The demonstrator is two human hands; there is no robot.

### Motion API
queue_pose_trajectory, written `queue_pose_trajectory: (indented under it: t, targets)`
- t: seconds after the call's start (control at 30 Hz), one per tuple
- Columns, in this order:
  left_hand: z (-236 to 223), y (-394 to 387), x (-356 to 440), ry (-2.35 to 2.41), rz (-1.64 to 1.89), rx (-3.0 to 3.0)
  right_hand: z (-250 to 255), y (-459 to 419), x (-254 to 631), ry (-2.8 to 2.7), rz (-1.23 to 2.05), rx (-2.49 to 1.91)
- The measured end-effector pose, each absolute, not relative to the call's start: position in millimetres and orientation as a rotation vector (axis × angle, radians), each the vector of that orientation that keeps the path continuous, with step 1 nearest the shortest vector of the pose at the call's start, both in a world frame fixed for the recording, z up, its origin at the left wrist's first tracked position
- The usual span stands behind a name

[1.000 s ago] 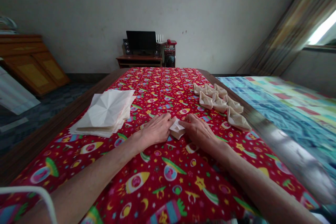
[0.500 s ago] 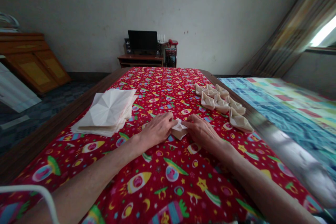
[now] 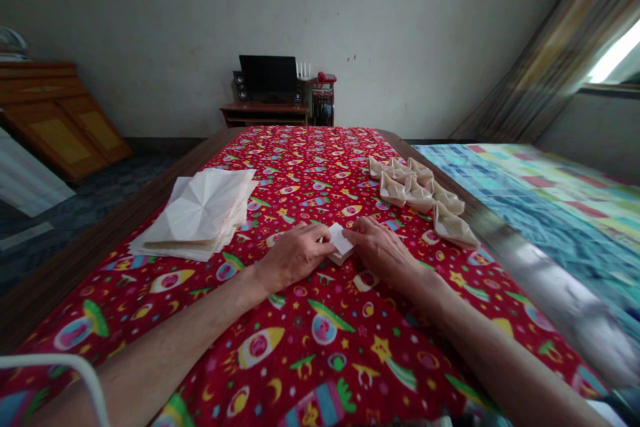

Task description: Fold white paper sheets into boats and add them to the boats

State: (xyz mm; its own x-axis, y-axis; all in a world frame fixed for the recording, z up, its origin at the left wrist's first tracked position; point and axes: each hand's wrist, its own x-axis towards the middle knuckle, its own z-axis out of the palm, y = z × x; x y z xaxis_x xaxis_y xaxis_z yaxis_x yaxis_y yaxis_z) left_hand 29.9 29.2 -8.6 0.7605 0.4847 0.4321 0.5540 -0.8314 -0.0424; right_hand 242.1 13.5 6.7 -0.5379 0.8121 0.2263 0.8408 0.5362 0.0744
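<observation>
Between my two hands, low over the red patterned cloth, is a small piece of folded white paper [image 3: 341,240]. My left hand [image 3: 296,252] grips its left side, thumb and fingers pinched at the edge. On the opposite side my right hand [image 3: 383,247] pinches the paper with fingers curled. Its top face looks flat and square, and the fingers cover both side edges. To the left lies a stack of creased white paper sheets [image 3: 204,203]. Several folded paper pieces [image 3: 419,192], boat-like in shape, stand grouped on the right.
The red cloth [image 3: 320,340] covers a table with a dark wooden edge [image 3: 165,180]. A white curved tube [image 3: 65,361] crosses the lower left corner. Beyond stands a desk with a monitor [image 3: 269,79]. A bed with a colourful cover [image 3: 530,213] is at the right.
The folded paper between my hands had a raised, pointed top; now a flat square face shows. Both hands stay on it, with small finger shifts. The view has moved slightly.
</observation>
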Motion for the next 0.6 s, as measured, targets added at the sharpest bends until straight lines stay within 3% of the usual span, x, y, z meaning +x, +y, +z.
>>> queue_pose_trajectory:
  t: [0.2, 0.6]
  targets:
    - [-12.0, 28.7, 26.8, -0.930, -0.818, -2.874, 7.8, 6.3, 249.4, -2.537, -0.470, -1.160]
    - [-17.3, 29.6, 18.0, -1.050, -0.943, -2.915, -2.8, 12.9, 254.2, -2.525, -0.038, -0.996]
